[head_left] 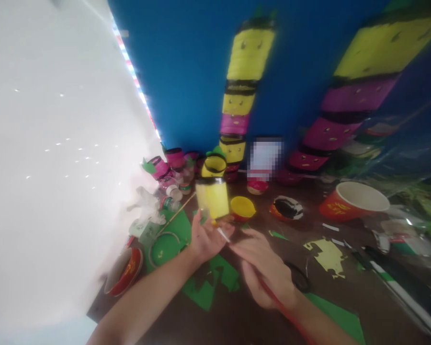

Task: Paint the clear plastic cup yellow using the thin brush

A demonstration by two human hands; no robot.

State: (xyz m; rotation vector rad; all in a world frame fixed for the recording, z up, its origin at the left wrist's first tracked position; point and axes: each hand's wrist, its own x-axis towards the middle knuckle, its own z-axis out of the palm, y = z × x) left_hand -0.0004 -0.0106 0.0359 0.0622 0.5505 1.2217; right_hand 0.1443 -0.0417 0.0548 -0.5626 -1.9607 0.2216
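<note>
My left hand (204, 242) holds a paper cup (215, 199) from below, with the thumb along its near left side. The cup is yellow, paler on the left, with a dark rim. In my right hand (267, 268) is a paintbrush (223, 234) with a red handle, pinched near its metal end. Its yellow-tipped bristles are at the lower edge of the cup; whether they touch is too blurred to tell. Just right of the cup stands a small bowl of yellow paint (243, 208). A bowl of black paint (288, 209) stands farther right.
A red-and-white paper tub (359, 199) stands at the right, a red bowl (125, 273) at the left. Green paper (201, 292) and yellow scraps (326, 256) lie on the dark table (237, 326). Behind rise stacked yellow and pink cups (235, 124) against a blue wall (187, 72).
</note>
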